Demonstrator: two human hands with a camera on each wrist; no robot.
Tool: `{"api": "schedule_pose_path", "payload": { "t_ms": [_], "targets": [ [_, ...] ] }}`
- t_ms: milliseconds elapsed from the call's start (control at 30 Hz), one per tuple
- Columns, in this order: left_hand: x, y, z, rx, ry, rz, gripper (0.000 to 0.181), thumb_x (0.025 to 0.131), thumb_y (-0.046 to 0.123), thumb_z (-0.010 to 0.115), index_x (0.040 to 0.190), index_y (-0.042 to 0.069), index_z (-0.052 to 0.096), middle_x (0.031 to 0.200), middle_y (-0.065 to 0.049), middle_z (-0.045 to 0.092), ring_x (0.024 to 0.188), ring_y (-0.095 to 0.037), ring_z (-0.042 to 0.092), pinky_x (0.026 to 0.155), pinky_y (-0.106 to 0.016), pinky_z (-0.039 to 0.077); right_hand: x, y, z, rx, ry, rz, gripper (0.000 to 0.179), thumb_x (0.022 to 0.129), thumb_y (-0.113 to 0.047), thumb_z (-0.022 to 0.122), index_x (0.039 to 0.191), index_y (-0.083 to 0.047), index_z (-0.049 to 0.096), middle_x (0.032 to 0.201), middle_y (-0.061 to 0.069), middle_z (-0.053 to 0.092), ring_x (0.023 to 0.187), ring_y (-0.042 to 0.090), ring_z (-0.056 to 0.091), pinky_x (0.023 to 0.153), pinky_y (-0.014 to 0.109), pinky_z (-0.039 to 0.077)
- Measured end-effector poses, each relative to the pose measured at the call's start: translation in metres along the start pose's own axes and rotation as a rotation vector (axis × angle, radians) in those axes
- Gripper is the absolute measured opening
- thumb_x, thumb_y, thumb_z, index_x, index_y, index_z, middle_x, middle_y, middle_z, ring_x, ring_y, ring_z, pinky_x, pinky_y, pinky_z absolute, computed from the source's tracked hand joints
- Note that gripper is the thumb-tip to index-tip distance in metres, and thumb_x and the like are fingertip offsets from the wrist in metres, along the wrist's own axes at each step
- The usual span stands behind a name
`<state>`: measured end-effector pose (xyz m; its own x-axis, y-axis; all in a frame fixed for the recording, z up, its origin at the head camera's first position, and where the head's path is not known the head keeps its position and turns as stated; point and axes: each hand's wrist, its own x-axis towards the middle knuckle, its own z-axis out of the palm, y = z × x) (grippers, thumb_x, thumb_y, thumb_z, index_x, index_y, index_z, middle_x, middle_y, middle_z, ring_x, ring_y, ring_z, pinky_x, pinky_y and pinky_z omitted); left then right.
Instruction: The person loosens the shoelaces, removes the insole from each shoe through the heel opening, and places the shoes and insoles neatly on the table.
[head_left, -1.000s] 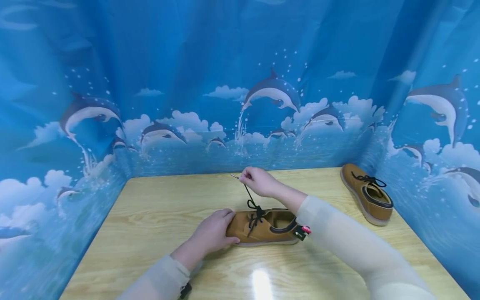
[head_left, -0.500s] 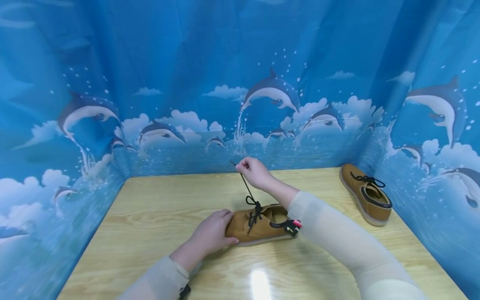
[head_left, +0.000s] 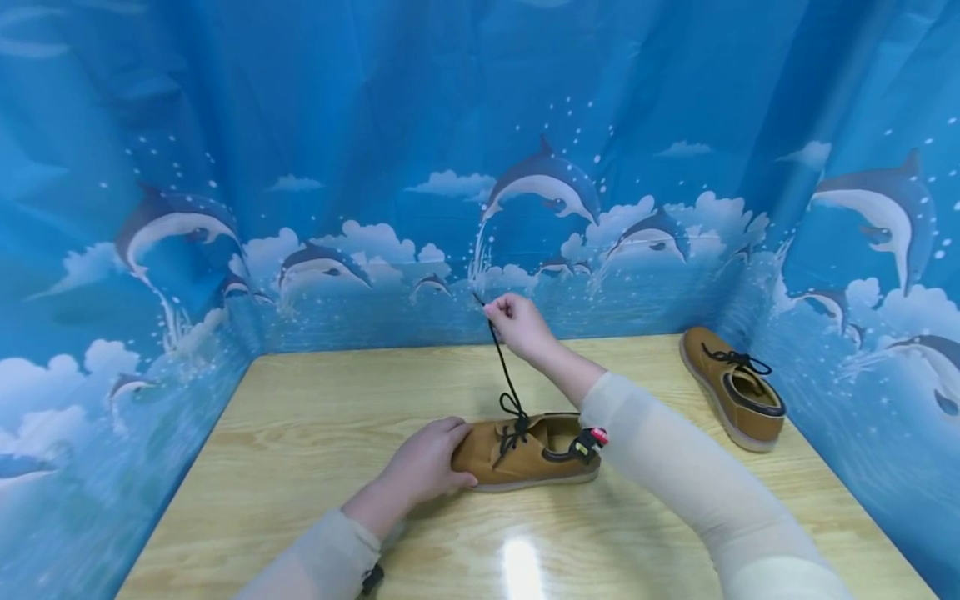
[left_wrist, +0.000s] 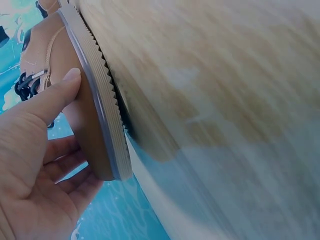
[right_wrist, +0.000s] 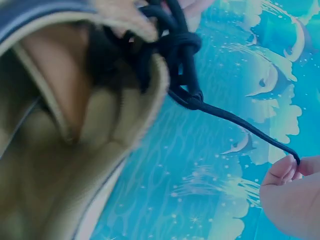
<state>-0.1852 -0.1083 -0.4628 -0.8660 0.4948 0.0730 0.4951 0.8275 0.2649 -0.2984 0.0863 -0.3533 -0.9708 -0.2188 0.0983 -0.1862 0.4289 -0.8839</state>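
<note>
A brown shoe (head_left: 532,467) with black laces lies sole down on the wooden table, toe to the left. My left hand (head_left: 420,471) grips its toe; in the left wrist view the thumb presses one side of the toe (left_wrist: 90,125) and the fingers curl round the other. Above and beyond the shoe, my right hand (head_left: 517,325) pinches a black shoelace (head_left: 502,362) near its tip. That lace runs taut down to the bow knot (head_left: 517,421), where a loop stands up. In the right wrist view the lace (right_wrist: 240,122) stretches from the knot to the pinching fingertips (right_wrist: 282,170).
Another brown shoe (head_left: 735,392), its black lace tied in a bow, sits at the table's back right corner. Blue curtains (head_left: 390,167) printed with dolphins border the wooden table (head_left: 315,417) at the back and both sides.
My right hand has risen and moved back, drawing the lace out longer and tighter from the knot. The left hand has stayed on the toe. The shoe shifted slightly.
</note>
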Motion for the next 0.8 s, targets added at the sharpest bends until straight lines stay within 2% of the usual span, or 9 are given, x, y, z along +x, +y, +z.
{"api": "schedule_pose_path", "payload": {
  "t_ms": [133,300,433,533,633,800],
  "targets": [
    [0.0,-0.001,0.0,-0.006,-0.014,-0.003,0.083,0.078,0.046,0.084,0.141,0.0,0.054,0.142,-0.015,0.055,0.13,-0.034,0.052,0.111,-0.047,0.043,-0.003,0.01,-0.004,-0.07,-0.051,0.026,0.026,0.106,-0.028,0.053,0.108,-0.004,0.061,0.088,0.009,0.059,0.072,0.021,0.053,0.063,0.034,0.047],
    [0.0,-0.001,0.0,-0.001,-0.016,-0.003,0.084,0.079,0.047,0.083,0.142,0.0,0.053,0.142,-0.015,0.054,0.13,-0.034,0.053,0.11,-0.047,0.043,-0.006,0.024,-0.009,-0.27,-0.158,0.015,0.019,0.103,-0.026,0.059,0.099,-0.008,0.066,0.087,0.006,0.064,0.071,0.018,0.058,0.063,0.032,0.05],
    [-0.001,-0.001,0.0,0.011,-0.007,0.003,0.085,0.078,0.048,0.083,0.141,0.0,0.053,0.141,-0.015,0.055,0.128,-0.033,0.054,0.11,-0.046,0.044,-0.01,0.032,-0.011,-0.404,-0.273,-0.022,0.018,0.103,-0.023,0.059,0.094,-0.01,0.066,0.079,0.004,0.062,0.065,0.017,0.053,0.06,0.031,0.046],
    [-0.001,-0.002,0.001,0.01,0.0,0.008,0.085,0.078,0.048,0.083,0.141,0.0,0.053,0.14,-0.015,0.056,0.128,-0.033,0.054,0.11,-0.046,0.044,-0.012,0.037,-0.011,-0.455,-0.325,-0.029,0.018,0.103,-0.021,0.058,0.091,-0.01,0.066,0.075,0.003,0.059,0.063,0.016,0.05,0.058,0.03,0.042],
    [0.0,-0.002,0.001,0.005,0.001,0.009,0.085,0.078,0.048,0.083,0.141,-0.001,0.053,0.14,-0.016,0.055,0.128,-0.034,0.054,0.11,-0.046,0.044,-0.013,0.04,-0.012,-0.479,-0.324,-0.028,0.017,0.102,-0.018,0.059,0.091,-0.008,0.067,0.077,0.003,0.061,0.065,0.016,0.051,0.058,0.03,0.043],
    [-0.001,-0.001,0.001,0.007,-0.005,0.003,0.086,0.078,0.048,0.083,0.142,0.0,0.052,0.142,-0.016,0.054,0.129,-0.034,0.053,0.109,-0.047,0.044,-0.017,0.038,-0.014,-0.482,-0.275,-0.048,0.013,0.101,-0.016,0.062,0.097,-0.006,0.069,0.087,0.005,0.066,0.074,0.016,0.058,0.066,0.031,0.05]
  ]
}}
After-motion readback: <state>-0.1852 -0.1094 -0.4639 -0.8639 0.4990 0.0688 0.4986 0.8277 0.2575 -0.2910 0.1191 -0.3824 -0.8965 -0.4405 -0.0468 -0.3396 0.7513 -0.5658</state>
